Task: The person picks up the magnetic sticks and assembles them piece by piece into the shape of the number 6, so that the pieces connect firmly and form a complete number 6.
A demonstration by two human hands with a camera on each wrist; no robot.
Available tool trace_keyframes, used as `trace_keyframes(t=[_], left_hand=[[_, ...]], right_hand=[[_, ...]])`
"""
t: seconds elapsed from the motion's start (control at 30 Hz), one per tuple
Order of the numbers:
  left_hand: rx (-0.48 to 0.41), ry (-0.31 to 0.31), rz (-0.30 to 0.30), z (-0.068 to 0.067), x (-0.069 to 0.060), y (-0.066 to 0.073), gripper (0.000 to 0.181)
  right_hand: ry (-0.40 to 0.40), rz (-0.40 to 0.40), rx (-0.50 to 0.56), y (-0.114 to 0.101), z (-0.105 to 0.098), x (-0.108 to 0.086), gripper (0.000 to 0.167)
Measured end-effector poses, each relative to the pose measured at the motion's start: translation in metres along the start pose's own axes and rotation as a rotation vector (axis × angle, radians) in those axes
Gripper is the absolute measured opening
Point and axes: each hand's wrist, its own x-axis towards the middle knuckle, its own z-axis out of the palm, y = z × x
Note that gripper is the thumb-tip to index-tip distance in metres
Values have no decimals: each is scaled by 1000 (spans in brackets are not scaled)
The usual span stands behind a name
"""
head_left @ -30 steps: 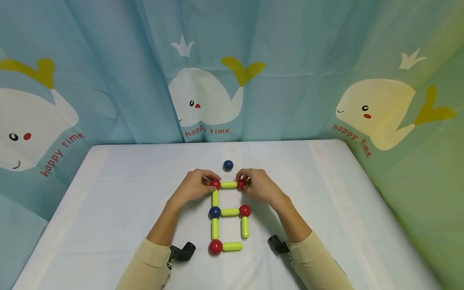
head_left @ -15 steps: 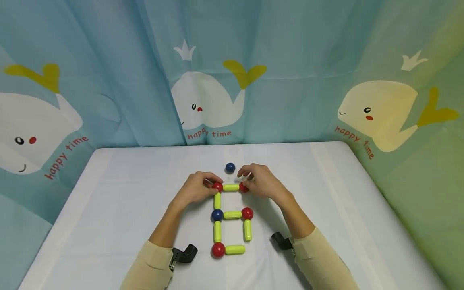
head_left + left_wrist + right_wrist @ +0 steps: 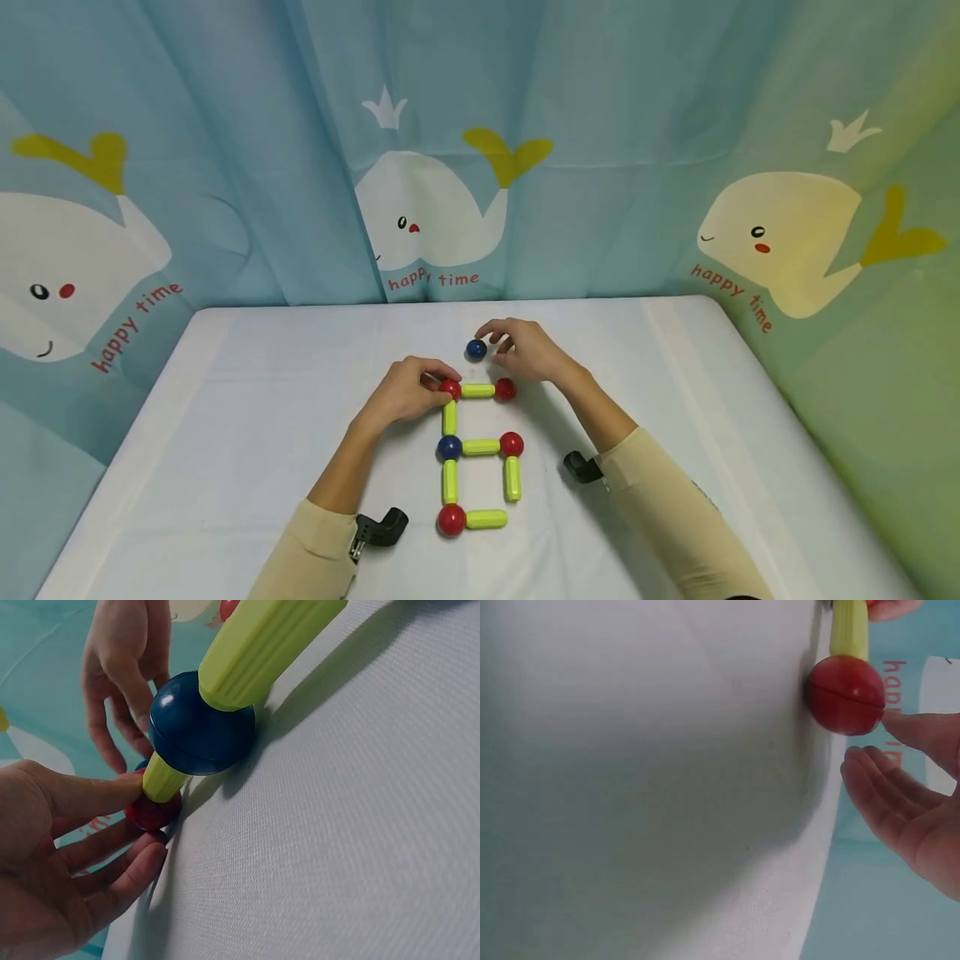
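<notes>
My left hand (image 3: pixel 408 390) pinches a red ball (image 3: pixel 451 389) at the top left corner of a figure of balls and yellow-green magnetic rods; the left wrist view shows thumb and fingers on that red ball (image 3: pixel 154 814). My right hand (image 3: pixel 528 350) reaches over a loose blue ball (image 3: pixel 476 350) behind the figure, fingers spread and slightly bent, with no clear hold on it. Just in front lies the top right red ball (image 3: pixel 506 389), joined to a rod (image 3: pixel 477 390). In the right wrist view, the right hand (image 3: pixel 922 817) has a gap between thumb and fingers.
Lower in the figure are a blue ball (image 3: pixel 449 447), a red ball (image 3: pixel 512 444) and another red ball (image 3: pixel 452 520). One rod (image 3: pixel 513 479) and another rod (image 3: pixel 486 519) each have a free end. A whale-print curtain (image 3: pixel 600 167) hangs behind the white table (image 3: pixel 262 400).
My right hand has let go of the top right red ball and moved back and slightly left to the loose blue ball. The left hand keeps its hold on the top left red ball.
</notes>
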Motion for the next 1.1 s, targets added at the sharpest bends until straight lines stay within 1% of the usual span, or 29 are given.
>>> trace_keyframes(t=[0.07,0.2,0.3,0.4,0.53,0.7,1.0,1.1], left_hand=[[0,-1,-2,0,0,-1,24],[2,5,0,0,0,-2,24],[2,7,2,0,1,-2,23],[2,9,2,0,0,-2,23],[1,13,3,1,0,-2,23],[-4,12,4,1,0,-2,23],[5,12,-5,2,1,-2,23],[4,11,-8,2,1,-2,23]], right_hand=[[-14,-10,2,1,0,4,45],[-64,-61,-13,4,-1,11,48],[-100,-97,-30,5,0,16,47],[-110,-109,-44,6,3,19,44],[-84,-88,-52,7,4,21,36],[-61,-41,-44,8,5,21,28],[-30,1,-12,7,6,19,27],[-13,3,-4,7,6,17,27]])
